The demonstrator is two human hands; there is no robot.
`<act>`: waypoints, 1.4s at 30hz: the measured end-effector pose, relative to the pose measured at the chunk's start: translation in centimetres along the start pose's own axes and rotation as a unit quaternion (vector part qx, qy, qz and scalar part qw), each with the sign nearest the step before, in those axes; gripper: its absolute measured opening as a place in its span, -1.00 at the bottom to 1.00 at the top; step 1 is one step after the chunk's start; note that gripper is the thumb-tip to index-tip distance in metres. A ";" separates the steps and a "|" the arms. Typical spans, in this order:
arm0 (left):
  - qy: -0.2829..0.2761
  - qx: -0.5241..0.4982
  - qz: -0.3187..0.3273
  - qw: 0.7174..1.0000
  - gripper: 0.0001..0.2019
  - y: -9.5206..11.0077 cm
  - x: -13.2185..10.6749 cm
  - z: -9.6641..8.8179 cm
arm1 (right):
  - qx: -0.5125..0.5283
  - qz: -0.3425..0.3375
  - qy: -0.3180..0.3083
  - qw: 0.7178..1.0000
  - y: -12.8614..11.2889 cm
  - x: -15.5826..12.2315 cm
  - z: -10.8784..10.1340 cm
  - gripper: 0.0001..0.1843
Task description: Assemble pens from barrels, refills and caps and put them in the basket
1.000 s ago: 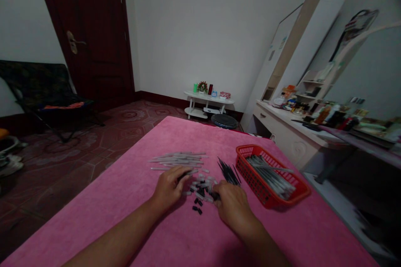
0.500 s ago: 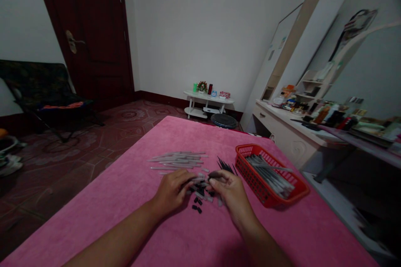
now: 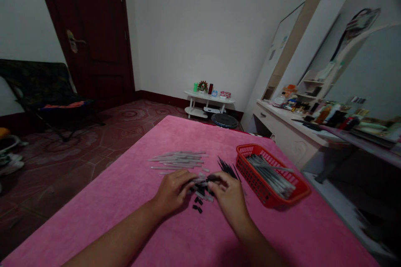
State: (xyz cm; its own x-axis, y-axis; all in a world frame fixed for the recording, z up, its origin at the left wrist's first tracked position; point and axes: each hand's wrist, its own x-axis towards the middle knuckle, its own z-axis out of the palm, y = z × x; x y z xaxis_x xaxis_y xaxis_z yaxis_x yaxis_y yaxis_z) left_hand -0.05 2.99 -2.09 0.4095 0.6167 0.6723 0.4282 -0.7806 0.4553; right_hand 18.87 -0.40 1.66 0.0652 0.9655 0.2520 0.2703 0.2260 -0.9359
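Observation:
My left hand (image 3: 172, 190) is closed, its fingertips pinching a pale pen barrel (image 3: 198, 180) that points to the right. Facing it, my right hand (image 3: 231, 194) pinches a small black pen part (image 3: 211, 178) against or very near the barrel's end; I cannot tell whether they touch. Beneath both hands lies a loose pile of small black pieces (image 3: 197, 207) and short clear pieces (image 3: 209, 198), partly hidden by my fingers. Several pale pen barrels (image 3: 178, 159) lie side by side beyond my left hand. Thin dark pointed sticks (image 3: 227, 167) lie beyond my right hand.
A red plastic basket (image 3: 258, 187) holding several grey pens (image 3: 274, 175) stands to the right on the pink cloth (image 3: 125, 217). A dressing table (image 3: 288, 127) crowded with bottles is beyond it. A low white stand (image 3: 208, 96) stands by the wall.
My right hand has turned slightly and brought the black part closer to the barrel's end, leftward. My left hand stays nearly still with the barrel.

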 end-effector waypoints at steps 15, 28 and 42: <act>-0.020 0.012 0.017 1.000 -0.79 -0.2 -0.2 0.2 | -0.142 -0.108 -0.006 0.984 -0.1 -0.4 -0.1 -0.85; -0.020 0.014 0.023 0.999 -0.78 -0.4 -0.3 0.5 | -0.144 -0.091 -0.015 0.985 0.1 -0.5 0.1 -0.84; -0.027 0.030 0.043 0.998 -0.75 0.0 -0.3 0.5 | -0.266 -0.071 -0.054 0.960 0.4 -0.6 0.1 -0.66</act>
State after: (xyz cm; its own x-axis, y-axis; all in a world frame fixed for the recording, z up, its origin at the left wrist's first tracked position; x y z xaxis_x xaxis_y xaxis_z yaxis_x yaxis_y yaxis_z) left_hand 0.25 2.87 -2.61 0.4884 0.5540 0.6742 0.4361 -0.8242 0.3613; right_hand 18.86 -0.92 1.14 -0.1002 0.9439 0.3145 0.7227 0.2863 -0.6291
